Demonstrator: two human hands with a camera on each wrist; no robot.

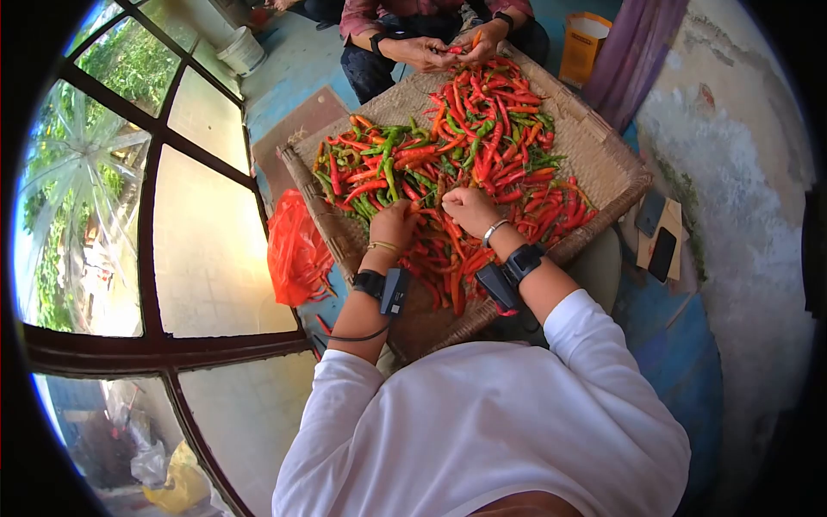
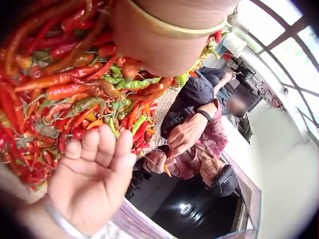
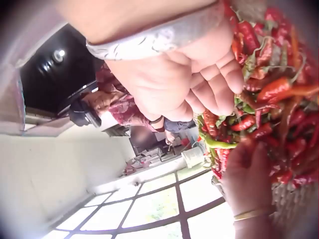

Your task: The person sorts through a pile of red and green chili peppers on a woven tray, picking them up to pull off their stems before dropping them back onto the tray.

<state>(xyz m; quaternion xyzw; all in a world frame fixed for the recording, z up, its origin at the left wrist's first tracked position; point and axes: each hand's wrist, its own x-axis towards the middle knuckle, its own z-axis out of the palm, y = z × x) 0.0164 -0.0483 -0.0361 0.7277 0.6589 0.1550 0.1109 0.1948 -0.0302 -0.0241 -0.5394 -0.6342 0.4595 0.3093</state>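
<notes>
Both hands are down in the chili pile [image 1: 482, 142], near edge of the woven tray [image 1: 607, 172].
- Left hand [image 1: 394, 222]: knuckles up, fingertips buried among red chilies. Can't tell if it has one gripped. Gold bangle [image 1: 383, 246] on that wrist.
- Right hand [image 1: 469, 209]: just beside the left, not quite touching. Fingers curled in toward the palm [image 2: 94, 149] and resting against the chilies. No chili visible inside the curl, but the thumb side is hidden, so can't tell. Silver bangle [image 1: 493, 231] on the wrist.
- Pile is mixed red, orange and green and covers most of the tray.
- Second person [image 1: 431, 26] at the far edge pinches a chili between both hands.
- Orange plastic bag [image 1: 295, 250] left of the tray, two phones [image 1: 662, 252] to the right.
</notes>
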